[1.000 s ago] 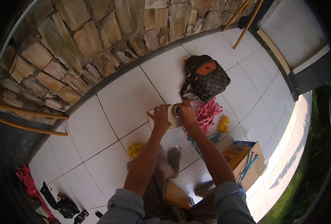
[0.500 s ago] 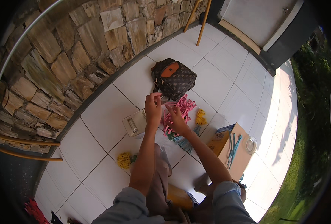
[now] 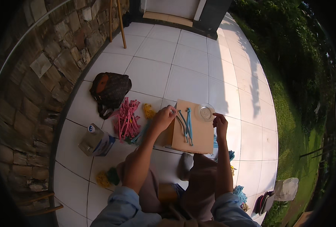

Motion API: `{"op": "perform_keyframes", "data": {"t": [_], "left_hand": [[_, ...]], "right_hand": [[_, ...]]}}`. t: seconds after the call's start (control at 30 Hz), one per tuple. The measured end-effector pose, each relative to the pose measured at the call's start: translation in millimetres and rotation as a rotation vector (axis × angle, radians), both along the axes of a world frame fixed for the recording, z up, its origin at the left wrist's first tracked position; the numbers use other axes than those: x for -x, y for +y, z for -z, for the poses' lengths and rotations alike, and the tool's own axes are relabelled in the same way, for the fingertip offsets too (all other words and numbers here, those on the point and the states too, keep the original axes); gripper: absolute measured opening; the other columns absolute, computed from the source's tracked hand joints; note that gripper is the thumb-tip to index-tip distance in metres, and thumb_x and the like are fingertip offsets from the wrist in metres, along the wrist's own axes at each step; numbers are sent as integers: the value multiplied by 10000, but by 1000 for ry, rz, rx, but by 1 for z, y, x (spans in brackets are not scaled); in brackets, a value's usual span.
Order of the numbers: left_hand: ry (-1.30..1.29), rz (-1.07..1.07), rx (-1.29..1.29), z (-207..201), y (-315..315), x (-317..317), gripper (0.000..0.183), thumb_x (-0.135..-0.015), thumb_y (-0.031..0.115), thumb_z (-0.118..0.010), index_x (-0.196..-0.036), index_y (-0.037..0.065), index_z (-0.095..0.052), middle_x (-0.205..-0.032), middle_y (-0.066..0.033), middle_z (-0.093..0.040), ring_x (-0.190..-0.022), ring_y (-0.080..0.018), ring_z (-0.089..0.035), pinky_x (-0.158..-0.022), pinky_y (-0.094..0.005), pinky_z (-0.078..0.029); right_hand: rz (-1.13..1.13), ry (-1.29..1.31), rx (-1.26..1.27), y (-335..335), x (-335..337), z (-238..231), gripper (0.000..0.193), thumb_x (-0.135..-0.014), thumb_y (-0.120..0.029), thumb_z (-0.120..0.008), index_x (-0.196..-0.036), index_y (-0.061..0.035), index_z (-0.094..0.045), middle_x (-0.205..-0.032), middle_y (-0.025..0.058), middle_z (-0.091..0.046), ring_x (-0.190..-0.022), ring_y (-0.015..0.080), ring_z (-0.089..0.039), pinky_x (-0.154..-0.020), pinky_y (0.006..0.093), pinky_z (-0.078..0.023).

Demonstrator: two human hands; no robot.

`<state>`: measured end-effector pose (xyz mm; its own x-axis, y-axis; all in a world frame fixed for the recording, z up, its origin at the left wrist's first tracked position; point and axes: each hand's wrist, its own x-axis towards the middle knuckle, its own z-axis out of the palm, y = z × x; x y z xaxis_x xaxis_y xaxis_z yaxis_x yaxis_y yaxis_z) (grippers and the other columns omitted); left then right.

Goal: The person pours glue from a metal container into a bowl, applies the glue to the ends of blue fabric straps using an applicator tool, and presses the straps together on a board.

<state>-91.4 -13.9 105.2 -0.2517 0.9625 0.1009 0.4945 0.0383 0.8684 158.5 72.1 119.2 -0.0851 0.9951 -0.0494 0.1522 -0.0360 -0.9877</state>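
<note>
My left hand (image 3: 165, 118) hovers at the left edge of a cardboard box (image 3: 202, 138), fingertips pinched together; anything between them is too small to make out. On the box top lie several thin blue strips (image 3: 190, 126) with small knobbed ends. At the box's far right corner sits a round clear dish (image 3: 205, 112). Beside its rim is my right hand (image 3: 220, 125), fingers bent and closed; whether they touch the dish or hold something small, I cannot tell.
Left of the box lie a pink bundle of strips (image 3: 127, 120) and a yellow bundle (image 3: 149, 111). A brown backpack (image 3: 111, 90) and a clear plastic jug (image 3: 94, 142) stand near the stone wall (image 3: 50, 75). More light blue strips (image 3: 240, 193) lie at lower right.
The view has swung to the right. Both my hands have moved from above the pink bundle over to the cardboard box, and they are now farther apart.
</note>
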Motion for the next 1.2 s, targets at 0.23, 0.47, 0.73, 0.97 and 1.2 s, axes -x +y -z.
{"op": "perform_keyframes", "data": {"t": [0.23,0.47,0.73,0.97,1.2], "left_hand": [[380,402,502,43,13,-48,220,-815,211,-587,-945,33,-590,-869,-128,-649,-827,-293,-622,-711,-380,-483],[476,314,461,64,34,-90,202,-827,161,-527,-822,-11,-633,-828,-215,-632,-811,-356,-621,-735,-436,-485],[366,157,467,78,32,-97,247,-804,191,-558,-801,-48,-622,-796,-239,-624,-790,-381,-622,-727,-441,-497],[226,199,529,93,35,-86,300,-709,225,-664,-819,-50,-614,-816,-245,-624,-823,-371,-626,-709,-436,-506],[32,7,214,3,29,-99,218,-840,147,-504,-978,-3,-425,-866,-205,-585,-734,-379,-602,-643,-447,-474]], "right_hand": [[-347,-694,-234,-50,25,71,164,-769,-48,-556,-927,-7,-578,-840,183,-582,-762,367,-593,-682,433,-490],[-353,-878,-288,-48,22,101,272,-780,-13,-502,-1016,36,-375,-810,231,-576,-848,417,-566,-713,468,-488],[-382,-609,-44,-53,32,112,242,-785,27,-483,-980,0,-343,-740,229,-590,-757,429,-592,-642,478,-466],[-410,-355,123,-52,16,110,271,-825,24,-523,-1024,-12,-342,-890,164,-661,-870,247,-648,-753,311,-503],[-200,158,268,-36,-2,26,352,-896,-135,-532,-1185,21,-406,-1074,160,-580,-932,212,-599,-853,307,-474]]}}
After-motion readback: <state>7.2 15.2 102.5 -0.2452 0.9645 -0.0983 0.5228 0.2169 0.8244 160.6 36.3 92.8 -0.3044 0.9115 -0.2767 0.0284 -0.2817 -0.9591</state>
